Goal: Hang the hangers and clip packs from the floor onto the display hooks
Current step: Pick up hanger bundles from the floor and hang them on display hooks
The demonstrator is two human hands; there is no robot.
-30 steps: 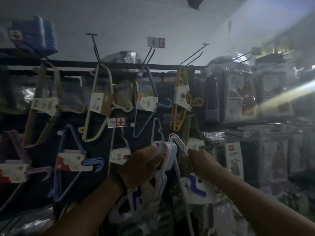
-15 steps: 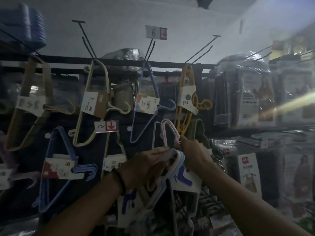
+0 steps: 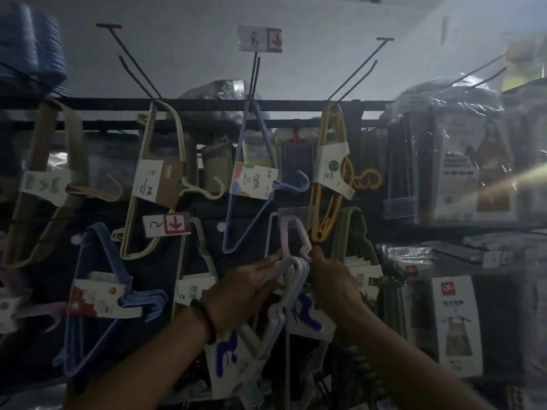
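In the dim head view both my hands hold packs of pastel hangers in front of a dark display wall. My left hand (image 3: 245, 291) grips a pink, white and blue hanger pack (image 3: 291, 279) with a white label with blue marks (image 3: 228, 353). My right hand (image 3: 331, 276) pinches the lower end of a pink hanger (image 3: 291, 232) that rises toward the wall; a second white label (image 3: 307, 318) hangs under this hand. The hook these packs go onto is hidden behind the hangers and hands.
Black display hooks (image 3: 352, 78) jut from a rail (image 3: 207, 102) above. Hanging packs: beige hangers (image 3: 165, 179), blue hangers (image 3: 254, 179), yellow hangers (image 3: 331, 173), blue hangers lower left (image 3: 100, 291). Price tags "8" (image 3: 259, 39) and "12" (image 3: 165, 224). Bagged aprons (image 3: 473, 161) fill the right shelves.
Both hands have lifted the hanger packs higher and nearer the wall. The pink hanger in my right hand now stands above the other pack. The view has tilted upward.
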